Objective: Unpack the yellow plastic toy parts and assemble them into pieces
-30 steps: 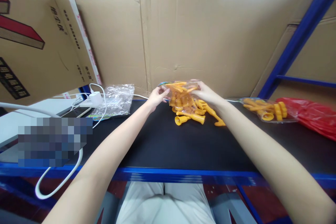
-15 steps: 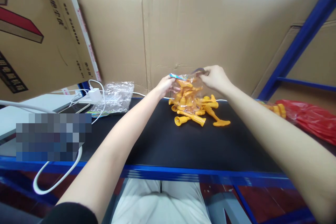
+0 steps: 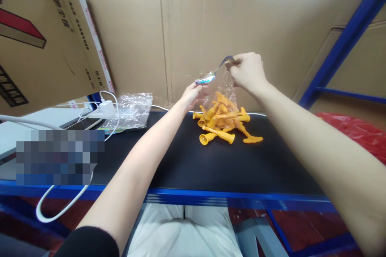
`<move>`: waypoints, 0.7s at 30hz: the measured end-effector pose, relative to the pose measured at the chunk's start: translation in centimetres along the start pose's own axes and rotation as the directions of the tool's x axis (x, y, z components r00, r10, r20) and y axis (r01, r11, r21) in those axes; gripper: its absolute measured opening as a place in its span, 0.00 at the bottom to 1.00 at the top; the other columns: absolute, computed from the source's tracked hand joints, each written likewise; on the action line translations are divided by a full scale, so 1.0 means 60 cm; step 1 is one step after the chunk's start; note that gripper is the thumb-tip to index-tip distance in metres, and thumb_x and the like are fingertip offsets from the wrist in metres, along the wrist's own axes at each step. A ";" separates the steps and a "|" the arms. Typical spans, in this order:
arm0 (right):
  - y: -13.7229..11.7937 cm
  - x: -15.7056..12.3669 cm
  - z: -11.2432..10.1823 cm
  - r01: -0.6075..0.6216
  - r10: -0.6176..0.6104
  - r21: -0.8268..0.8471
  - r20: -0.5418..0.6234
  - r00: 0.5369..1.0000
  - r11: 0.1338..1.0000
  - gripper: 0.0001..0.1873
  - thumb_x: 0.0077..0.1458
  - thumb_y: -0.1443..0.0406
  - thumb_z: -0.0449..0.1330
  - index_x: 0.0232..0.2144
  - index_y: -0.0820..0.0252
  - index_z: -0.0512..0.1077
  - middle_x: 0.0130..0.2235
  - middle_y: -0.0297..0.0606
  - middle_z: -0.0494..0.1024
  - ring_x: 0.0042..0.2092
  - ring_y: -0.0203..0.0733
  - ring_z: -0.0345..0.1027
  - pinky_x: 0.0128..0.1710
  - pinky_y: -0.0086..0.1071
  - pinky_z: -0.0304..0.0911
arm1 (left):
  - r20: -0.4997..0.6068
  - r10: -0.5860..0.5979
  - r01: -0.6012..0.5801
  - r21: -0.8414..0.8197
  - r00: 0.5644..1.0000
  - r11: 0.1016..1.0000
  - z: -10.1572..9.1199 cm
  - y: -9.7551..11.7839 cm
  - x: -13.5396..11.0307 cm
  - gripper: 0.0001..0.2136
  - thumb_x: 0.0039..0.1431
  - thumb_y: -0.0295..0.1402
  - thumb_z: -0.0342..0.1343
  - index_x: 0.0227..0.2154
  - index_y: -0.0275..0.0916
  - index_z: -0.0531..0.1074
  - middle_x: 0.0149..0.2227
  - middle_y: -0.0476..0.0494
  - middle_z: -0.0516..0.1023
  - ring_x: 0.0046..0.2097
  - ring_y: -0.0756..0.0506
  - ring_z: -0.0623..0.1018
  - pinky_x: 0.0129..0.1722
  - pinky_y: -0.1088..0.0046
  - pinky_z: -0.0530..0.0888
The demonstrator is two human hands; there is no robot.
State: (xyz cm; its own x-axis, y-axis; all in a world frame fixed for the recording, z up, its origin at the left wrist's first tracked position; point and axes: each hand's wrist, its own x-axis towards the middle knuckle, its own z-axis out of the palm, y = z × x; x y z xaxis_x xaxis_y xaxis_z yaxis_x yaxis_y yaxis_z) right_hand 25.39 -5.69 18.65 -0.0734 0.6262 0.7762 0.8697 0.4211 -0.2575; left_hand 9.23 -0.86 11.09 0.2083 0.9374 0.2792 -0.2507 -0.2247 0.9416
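Place: a black shelf top [image 3: 193, 164] with a blue edge is seen, and a tall cardboard wall [image 3: 211, 28] is set up behind it.
Change: the clear bag [image 3: 221, 88] has been lifted higher than a moment before, and the right side has been raised the most.
Left: the left hand [image 3: 193, 94] is closed on the lower end of the bag's top edge, which is pinched by thumb and fingers. The arm is stretched forward.
Right: the right hand [image 3: 245, 70] is closed tight on the other end and held higher, so the edge is tilted.
Bag: it is held in the air over the shelf.
Toys: the yellow toy pieces [image 3: 224, 122] are piled under the bag, and some are seen inside it.
Nearby: crinkled clear wrap [image 3: 132, 110] and a white charger [image 3: 107, 109] are seen at the left, and a red bag [image 3: 358, 132] at the right.
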 end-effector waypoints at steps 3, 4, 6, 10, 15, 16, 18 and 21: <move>-0.015 -0.006 -0.002 -0.025 0.026 0.158 -0.002 1.000 0.987 0.11 0.54 0.63 0.54 0.30 0.64 0.74 0.26 0.41 0.75 0.33 0.48 0.74 0.38 0.43 0.69 | 0.037 -0.006 0.006 -0.026 0.999 1.000 -0.019 0.016 -0.002 0.11 0.62 0.32 0.47 0.46 0.43 0.66 0.53 0.42 0.70 0.43 0.46 0.77 0.44 0.59 0.72; -0.020 -0.008 -0.002 -0.030 0.029 0.218 0.008 1.000 0.975 0.09 0.53 0.64 0.56 0.30 0.64 0.74 0.27 0.41 0.75 0.32 0.48 0.74 0.36 0.44 0.69 | 0.044 -0.002 0.004 -0.035 0.999 0.999 -0.027 0.021 -0.004 0.10 0.62 0.32 0.47 0.46 0.43 0.66 0.54 0.42 0.70 0.43 0.45 0.77 0.44 0.57 0.72; -0.029 -0.009 -0.001 -0.038 0.026 0.332 0.040 0.999 0.943 0.07 0.50 0.66 0.58 0.30 0.64 0.74 0.27 0.40 0.75 0.30 0.47 0.74 0.34 0.44 0.71 | 0.047 0.017 -0.014 -0.054 0.999 0.998 -0.042 0.028 -0.009 0.09 0.62 0.32 0.48 0.45 0.43 0.66 0.53 0.41 0.71 0.42 0.45 0.78 0.44 0.55 0.72; -0.051 -0.002 -0.004 -0.118 0.056 0.459 0.146 0.988 0.881 0.04 0.47 0.68 0.60 0.26 0.65 0.74 0.22 0.38 0.73 0.25 0.43 0.72 0.32 0.44 0.72 | 0.044 0.078 -0.074 -0.071 0.996 0.995 -0.072 0.045 -0.020 0.12 0.58 0.37 0.54 0.44 0.44 0.65 0.49 0.42 0.74 0.42 0.44 0.78 0.44 0.55 0.72; -0.080 0.018 -0.012 -0.089 0.040 0.551 0.101 0.994 0.830 0.08 0.48 0.63 0.63 0.23 0.62 0.72 0.19 0.36 0.70 0.25 0.44 0.72 0.31 0.43 0.73 | -0.017 0.196 -0.196 -0.081 0.981 0.977 -0.100 0.084 -0.039 0.20 0.56 0.50 0.51 0.44 0.40 0.67 0.48 0.40 0.74 0.48 0.40 0.75 0.46 0.56 0.71; -0.085 0.021 -0.015 -0.047 0.009 0.571 0.069 0.998 0.820 0.09 0.49 0.61 0.63 0.23 0.61 0.72 0.20 0.36 0.70 0.26 0.44 0.73 0.32 0.43 0.73 | -0.035 0.224 -0.226 -0.088 0.974 0.970 -0.104 0.092 -0.043 0.23 0.56 0.53 0.48 0.44 0.39 0.68 0.48 0.40 0.74 0.48 0.39 0.75 0.46 0.57 0.71; -0.096 0.023 -0.023 0.018 -0.023 0.573 0.002 1.000 0.819 0.11 0.50 0.58 0.62 0.24 0.60 0.72 0.22 0.36 0.72 0.26 0.44 0.73 0.32 0.43 0.72 | -0.071 0.275 -0.282 -0.107 0.959 0.953 -0.109 0.106 -0.051 0.28 0.56 0.58 0.42 0.43 0.37 0.69 0.47 0.39 0.74 0.49 0.38 0.74 0.46 0.58 0.71; -0.108 0.017 -0.036 0.108 -0.060 0.537 -0.107 0.992 0.837 0.12 0.52 0.58 0.60 0.24 0.61 0.73 0.28 0.38 0.74 0.23 0.41 0.71 0.29 0.41 0.71 | -0.100 0.306 -0.317 -0.126 0.947 0.940 -0.113 0.116 -0.058 0.32 0.56 0.60 0.37 0.42 0.36 0.71 0.46 0.39 0.75 0.49 0.38 0.74 0.46 0.59 0.72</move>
State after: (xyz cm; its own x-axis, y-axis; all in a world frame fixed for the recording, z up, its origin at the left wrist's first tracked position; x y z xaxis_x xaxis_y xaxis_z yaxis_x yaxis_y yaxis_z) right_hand 20.71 -9.19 22.38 -0.0723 0.5258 0.8476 0.4576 0.7726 -0.4402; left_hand 0.34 -3.87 15.39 0.0263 0.8454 0.5335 -0.4211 -0.4747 0.7729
